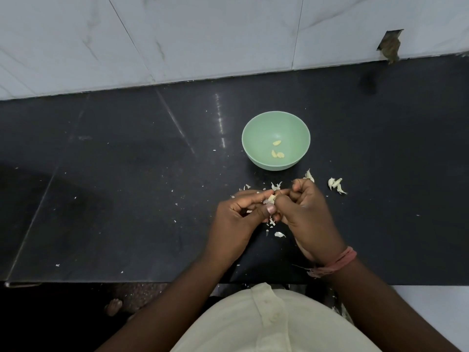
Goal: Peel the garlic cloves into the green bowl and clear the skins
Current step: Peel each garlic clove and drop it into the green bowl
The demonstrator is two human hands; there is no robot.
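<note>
A black stone counter (pixel 127 161) runs along a pale tiled wall (pixel 177 34). Toward the middle of the counter sits the green bowl (pixel 253 128) with three peeled cloves (pixel 277 151) on its bottom. Just nearer the front edge, the left hand (pixel 238 219) and right hand (pixel 308 212) meet, fingers curled, both pinching one garlic clove (pixel 271 198) between their fingertips. Loose skins (pixel 279 234) lie scattered under and around the hands. A small cluster of unpeeled cloves (pixel 335 184) rests to the right of the bowl, apart from it.
</note>
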